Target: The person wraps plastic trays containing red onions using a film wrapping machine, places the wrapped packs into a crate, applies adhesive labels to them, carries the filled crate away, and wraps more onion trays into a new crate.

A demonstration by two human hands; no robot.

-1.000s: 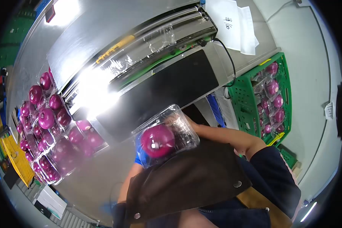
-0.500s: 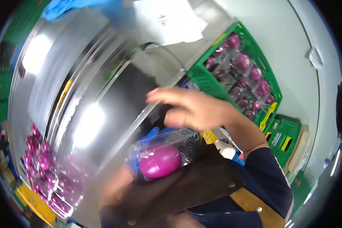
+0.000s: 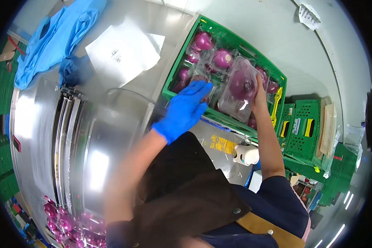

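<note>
A clear plastic pack with a red onion in it is gripped along its right side by my bare right hand, fingers closed, over a green crate. Similar wrapped red onions fill the crate beneath it. My left hand, in a blue glove, reaches over the crate's near left side. Its fingers are stretched out against a wrapped onion there; I see no grip on it.
Left of the crate, a metal table carries white paper sheets and a blue plastic sheet. A metal machine with rollers stands nearer, with red onions at lower left. More green crates are stacked at right.
The view has turned toward the crate. The packed onion, earlier by my gloved left hand in front of my apron, appears now in my right hand over the crate. Both hands have moved to the crate.
</note>
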